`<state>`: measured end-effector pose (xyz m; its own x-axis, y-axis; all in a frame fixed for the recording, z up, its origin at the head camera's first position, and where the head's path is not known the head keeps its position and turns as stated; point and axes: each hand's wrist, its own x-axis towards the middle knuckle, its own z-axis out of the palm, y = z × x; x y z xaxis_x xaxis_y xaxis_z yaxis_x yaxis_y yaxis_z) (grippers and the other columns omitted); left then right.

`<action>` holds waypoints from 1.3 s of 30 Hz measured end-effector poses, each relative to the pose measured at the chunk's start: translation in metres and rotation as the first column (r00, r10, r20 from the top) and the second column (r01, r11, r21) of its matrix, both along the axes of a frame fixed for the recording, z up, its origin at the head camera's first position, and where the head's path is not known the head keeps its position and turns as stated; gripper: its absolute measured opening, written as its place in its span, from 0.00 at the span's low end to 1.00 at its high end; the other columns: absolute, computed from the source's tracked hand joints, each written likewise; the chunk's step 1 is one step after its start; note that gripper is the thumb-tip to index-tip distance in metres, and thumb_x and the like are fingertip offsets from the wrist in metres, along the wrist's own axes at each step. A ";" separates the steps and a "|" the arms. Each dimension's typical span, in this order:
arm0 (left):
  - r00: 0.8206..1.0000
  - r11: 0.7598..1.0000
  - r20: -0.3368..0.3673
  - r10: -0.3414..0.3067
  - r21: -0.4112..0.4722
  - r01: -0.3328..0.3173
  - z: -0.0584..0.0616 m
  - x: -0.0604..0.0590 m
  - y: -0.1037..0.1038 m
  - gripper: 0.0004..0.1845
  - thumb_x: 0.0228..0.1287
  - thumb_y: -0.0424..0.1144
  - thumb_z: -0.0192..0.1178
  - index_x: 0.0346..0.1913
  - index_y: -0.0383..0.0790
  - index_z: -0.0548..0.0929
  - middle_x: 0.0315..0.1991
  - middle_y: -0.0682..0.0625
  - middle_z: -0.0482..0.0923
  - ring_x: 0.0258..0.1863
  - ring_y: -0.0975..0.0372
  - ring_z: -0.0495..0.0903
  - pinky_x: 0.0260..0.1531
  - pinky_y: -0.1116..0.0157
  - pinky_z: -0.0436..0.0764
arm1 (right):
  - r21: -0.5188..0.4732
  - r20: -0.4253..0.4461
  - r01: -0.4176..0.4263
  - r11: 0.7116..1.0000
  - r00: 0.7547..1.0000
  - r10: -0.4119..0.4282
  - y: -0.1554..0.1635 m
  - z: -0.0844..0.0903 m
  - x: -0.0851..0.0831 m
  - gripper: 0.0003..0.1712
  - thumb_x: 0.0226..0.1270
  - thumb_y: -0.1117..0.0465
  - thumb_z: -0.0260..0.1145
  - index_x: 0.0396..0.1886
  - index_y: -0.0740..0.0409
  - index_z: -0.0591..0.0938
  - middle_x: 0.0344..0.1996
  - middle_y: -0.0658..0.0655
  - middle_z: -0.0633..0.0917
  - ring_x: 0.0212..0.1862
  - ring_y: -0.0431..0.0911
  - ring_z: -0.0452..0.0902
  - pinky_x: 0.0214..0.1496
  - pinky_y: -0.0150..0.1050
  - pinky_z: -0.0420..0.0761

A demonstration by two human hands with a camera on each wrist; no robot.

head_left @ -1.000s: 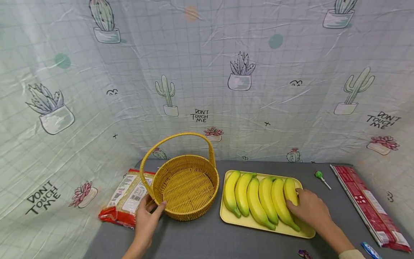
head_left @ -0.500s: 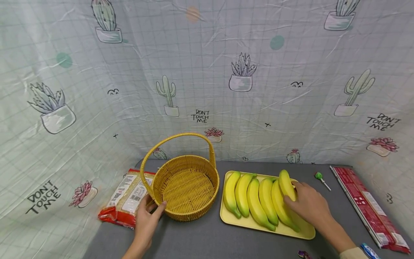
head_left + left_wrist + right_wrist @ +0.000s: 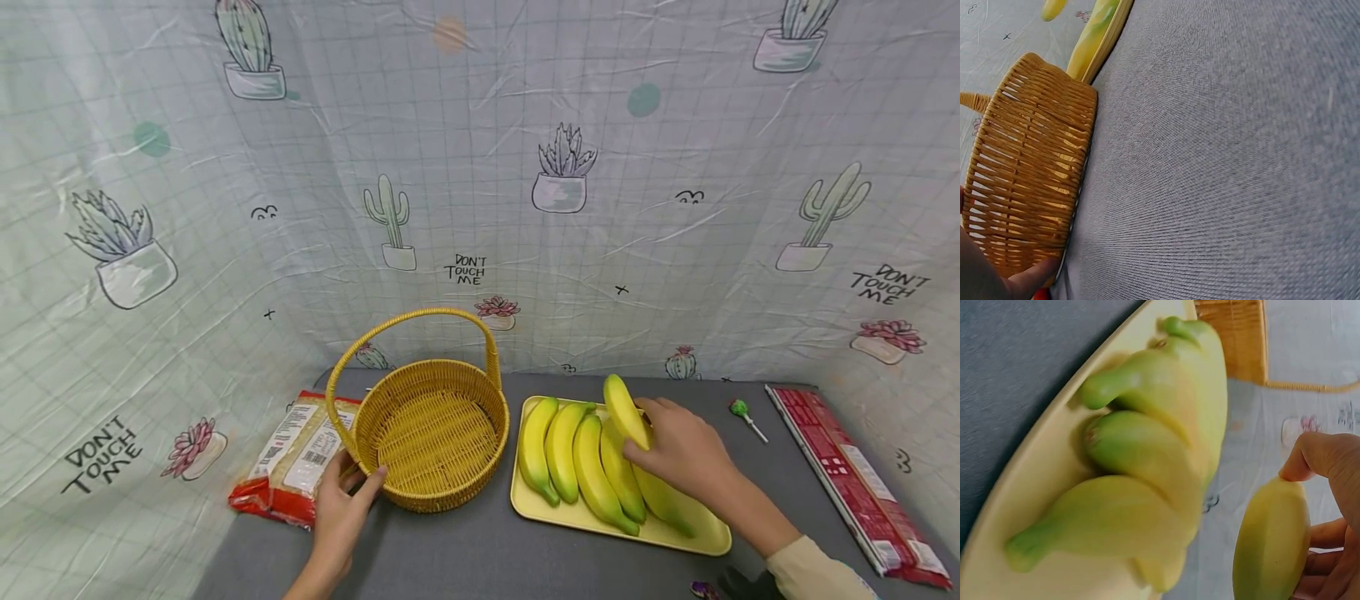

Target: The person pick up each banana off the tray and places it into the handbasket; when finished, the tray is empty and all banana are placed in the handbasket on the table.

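Banana (image 3: 624, 410) held above the tray (image 3: 707, 535). Pale, wrinkled cactus-print backdrop (image 3: 465, 125) stands behind a dark grey counter (image 3: 450, 558). Yellow wicker basket (image 3: 427, 502), arched handle, left hand (image 3: 342, 504) gripping its near-left side. Pale yellow tray carries five more bananas (image 3: 592, 475). Right hand (image 3: 684, 442) grips the raised one: tilted, smooth, yellow, slight green tinge toward its lower end.

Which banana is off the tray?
The banana held in the right grip, raised above the tray; the other five bananas lie side by side on it.
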<state>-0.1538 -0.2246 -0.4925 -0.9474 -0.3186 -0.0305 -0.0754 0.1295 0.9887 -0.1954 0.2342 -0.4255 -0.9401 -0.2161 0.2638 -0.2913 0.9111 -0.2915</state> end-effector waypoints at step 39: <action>0.998 1.000 -0.046 0.030 -0.003 -0.031 -0.005 0.002 0.002 0.38 0.74 0.32 0.67 0.79 0.29 0.60 0.71 0.32 0.66 0.67 0.42 0.72 0.44 0.79 0.79 | 0.329 0.173 -0.603 0.727 0.795 0.581 -0.212 0.063 -0.056 0.29 0.60 0.51 0.77 0.58 0.54 0.79 0.34 0.46 0.74 0.30 0.42 0.70 0.24 0.36 0.70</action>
